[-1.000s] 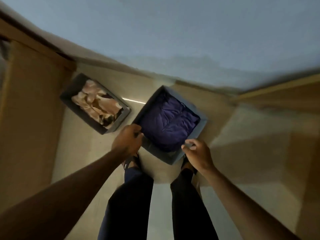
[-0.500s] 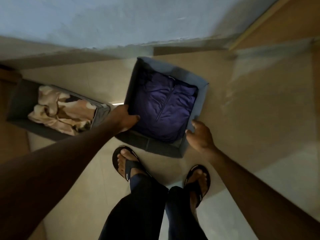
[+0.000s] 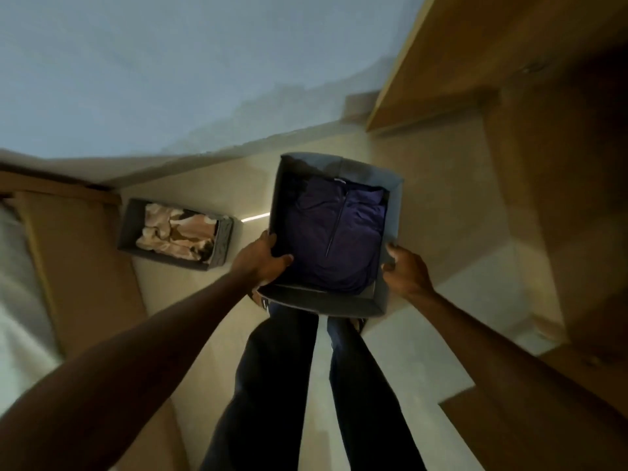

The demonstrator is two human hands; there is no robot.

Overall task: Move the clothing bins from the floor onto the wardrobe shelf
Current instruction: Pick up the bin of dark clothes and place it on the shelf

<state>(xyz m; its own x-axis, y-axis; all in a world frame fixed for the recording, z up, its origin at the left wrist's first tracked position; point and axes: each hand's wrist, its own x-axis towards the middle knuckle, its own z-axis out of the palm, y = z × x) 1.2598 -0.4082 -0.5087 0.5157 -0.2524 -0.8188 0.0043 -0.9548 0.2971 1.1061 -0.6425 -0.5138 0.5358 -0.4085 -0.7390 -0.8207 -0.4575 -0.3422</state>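
Pale floor (image 3: 204, 300) underfoot, blue-grey wall (image 3: 170, 79) beyond, brown wooden wardrobe panels (image 3: 560, 198) off to the right of the right-hand grip. Held a grey bin (image 3: 326, 302) up in front of dark trousers (image 3: 272, 385), clear of the floor, and hid the feet behind its near edge. Grasped its left wall with the left hand (image 3: 261, 258), thumb hooked over the rim onto the inside, the other fingers mostly out of sight on the outer face. Grasped its right wall, close to the near corner, with the right hand (image 3: 406, 271), fingers curled round the rim. Carried between the two grips a folded purple garment (image 3: 336, 239) with a zip down its middle, spread across the bottom of the bin. Saw a second grey bin (image 3: 222, 246) resting on the floor, well apart to the left of the left-hand grip and a little beyond it, close against another wooden panel (image 3: 85, 266). Made out crumpled beige and cream clothes (image 3: 176, 236) with darker patches inside it. Caught a thin bright streak (image 3: 255, 217) on the floor between the two bins, just beyond the left-hand grip.
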